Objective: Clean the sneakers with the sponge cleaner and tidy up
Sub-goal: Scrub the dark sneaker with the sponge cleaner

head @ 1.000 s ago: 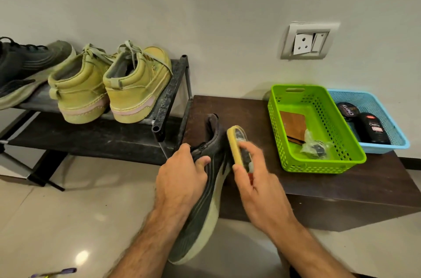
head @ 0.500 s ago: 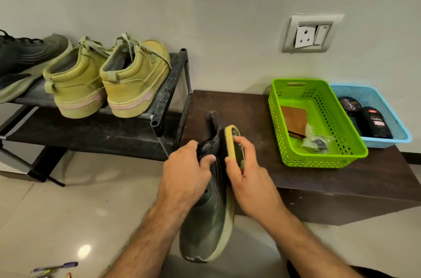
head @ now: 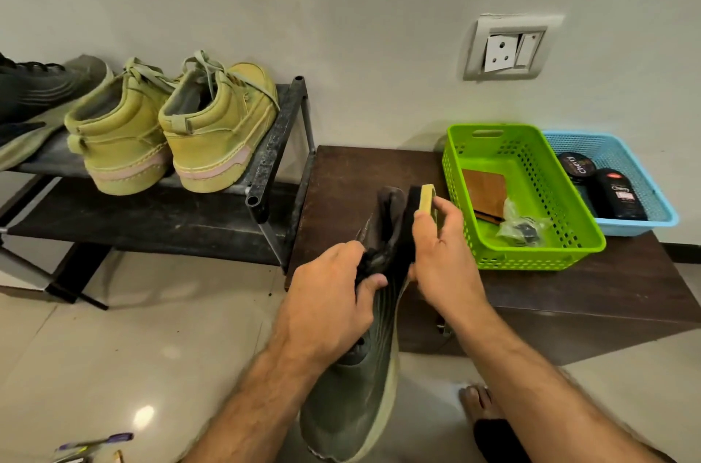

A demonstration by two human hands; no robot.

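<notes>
My left hand [head: 330, 295] grips a dark grey-green sneaker [head: 356, 394] by its opening, toe pointing down toward me and heel up. My right hand [head: 444, 254] holds the yellow sponge cleaner [head: 425, 199] and presses its dark sponge face against the sneaker's right side near the heel. The matching dark sneaker [head: 34, 102] lies at the left end of the black shoe rack [head: 273, 144]. A pair of yellow-green sneakers [head: 174, 128] stands on the rack's top shelf.
A dark wooden bench [head: 591, 284] carries a green basket [head: 569, 235] with a brown wallet and a plastic bag, and a blue basket [head: 656, 197] with black polish containers. My bare foot [head: 480, 402] is on the tiled floor. Pens lie at the lower left [head: 95, 441].
The sponge cleaner slid up along the sneaker's side toward the heel. The sneaker turned more upright, toe lower. The view shifted closer.
</notes>
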